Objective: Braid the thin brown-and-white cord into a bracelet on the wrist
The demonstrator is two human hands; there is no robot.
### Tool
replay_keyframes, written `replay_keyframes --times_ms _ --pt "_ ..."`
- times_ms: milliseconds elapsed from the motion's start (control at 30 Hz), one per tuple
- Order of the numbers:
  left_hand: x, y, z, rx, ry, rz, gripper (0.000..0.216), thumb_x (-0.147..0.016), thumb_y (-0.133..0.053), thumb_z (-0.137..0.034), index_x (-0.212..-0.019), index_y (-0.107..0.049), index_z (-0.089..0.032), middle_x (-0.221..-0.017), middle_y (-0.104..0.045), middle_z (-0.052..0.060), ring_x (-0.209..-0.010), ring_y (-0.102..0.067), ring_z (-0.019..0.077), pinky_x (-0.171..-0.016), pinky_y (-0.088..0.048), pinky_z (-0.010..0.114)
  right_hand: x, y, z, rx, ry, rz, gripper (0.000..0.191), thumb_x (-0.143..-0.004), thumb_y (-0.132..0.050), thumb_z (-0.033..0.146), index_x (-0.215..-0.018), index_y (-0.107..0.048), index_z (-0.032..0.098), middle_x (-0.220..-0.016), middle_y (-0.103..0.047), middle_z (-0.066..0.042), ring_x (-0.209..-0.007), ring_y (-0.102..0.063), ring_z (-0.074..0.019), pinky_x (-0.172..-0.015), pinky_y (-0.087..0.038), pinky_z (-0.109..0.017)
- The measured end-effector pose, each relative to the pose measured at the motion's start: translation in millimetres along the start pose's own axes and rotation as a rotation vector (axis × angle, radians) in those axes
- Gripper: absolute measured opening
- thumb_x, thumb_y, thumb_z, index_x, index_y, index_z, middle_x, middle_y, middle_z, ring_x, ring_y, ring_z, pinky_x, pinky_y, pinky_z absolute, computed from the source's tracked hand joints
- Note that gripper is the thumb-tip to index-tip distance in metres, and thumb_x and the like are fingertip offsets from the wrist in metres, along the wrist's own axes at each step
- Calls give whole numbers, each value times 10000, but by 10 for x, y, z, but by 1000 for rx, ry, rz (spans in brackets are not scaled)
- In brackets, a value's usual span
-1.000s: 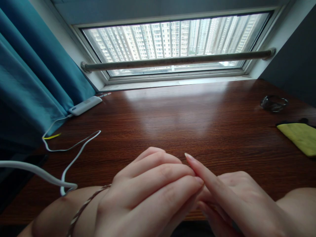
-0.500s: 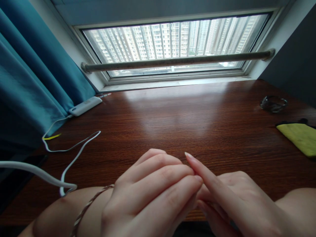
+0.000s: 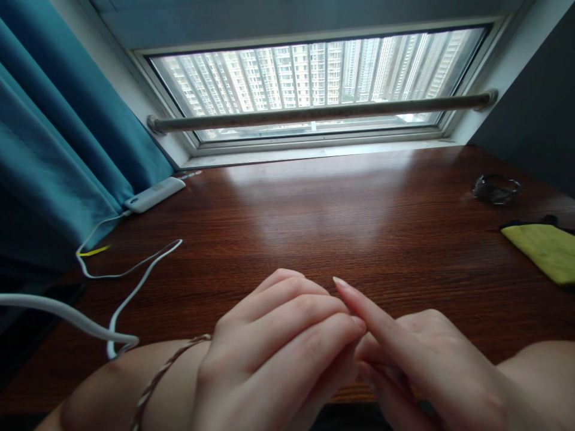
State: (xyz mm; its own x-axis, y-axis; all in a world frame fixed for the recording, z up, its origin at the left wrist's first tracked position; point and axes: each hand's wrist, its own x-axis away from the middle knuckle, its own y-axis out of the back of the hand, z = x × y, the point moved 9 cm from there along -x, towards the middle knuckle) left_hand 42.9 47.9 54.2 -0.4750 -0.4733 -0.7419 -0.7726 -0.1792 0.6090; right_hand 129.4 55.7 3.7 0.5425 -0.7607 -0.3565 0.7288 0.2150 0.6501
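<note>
My left hand (image 3: 274, 359) lies at the near edge of the dark wooden table (image 3: 341, 221). Its fingers are curled together over the fingers of my right hand (image 3: 422, 365), and whatever they pinch is hidden. A braided cord bracelet (image 3: 157, 377) circles my left wrist. My right hand rests beside it, index finger stretched out and pointing up-left across the left fingertips, the other fingers tucked partly underneath. Both forearms lie along the table's front edge.
A white power bank (image 3: 154, 194) sits at the back left by the teal curtain (image 3: 54, 137), its white cable (image 3: 130, 281) looping toward my left arm. A small clear glass object (image 3: 495, 188) and a yellow-green cloth (image 3: 541, 251) lie at the right. A window with a rail (image 3: 323, 111) is beyond.
My left hand has slid slightly right and toward me over the right fingers. The right hand has barely moved.
</note>
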Motion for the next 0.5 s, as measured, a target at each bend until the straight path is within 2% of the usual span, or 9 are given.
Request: replay_keyframes --times_ms 167,333,500 --pt "-4 -72 -16 31 13 160 61 -799 -649 -185 -853 -641 -156 -799 -707 35 -734 -661 159 -697 -569 265 10 -44 -90 -78 -62 56 575 -887 -447 354 -1420 -303 194 -791 -709 -58 -728 -686 -161 -623 -558 -197" --pt "12 3 27 18 111 100 81 -802 -655 -220 -841 -648 -149 -800 -708 26 -744 -659 146 -749 -558 254 42 -60 -135 -157 -125 110 581 -885 -461 347 -1424 -291 214 -789 -710 -46 -735 -686 -152 -638 -557 -191" --pt "7 63 26 7 35 -26 90 -809 -644 -239 -786 -652 -152 -750 -705 13 -693 -653 133 -660 -560 221 143 -52 -107 -242 -177 140 589 -900 -441 275 -1445 -220 232 -819 -714 -33 -742 -686 -133 -660 -553 -175"
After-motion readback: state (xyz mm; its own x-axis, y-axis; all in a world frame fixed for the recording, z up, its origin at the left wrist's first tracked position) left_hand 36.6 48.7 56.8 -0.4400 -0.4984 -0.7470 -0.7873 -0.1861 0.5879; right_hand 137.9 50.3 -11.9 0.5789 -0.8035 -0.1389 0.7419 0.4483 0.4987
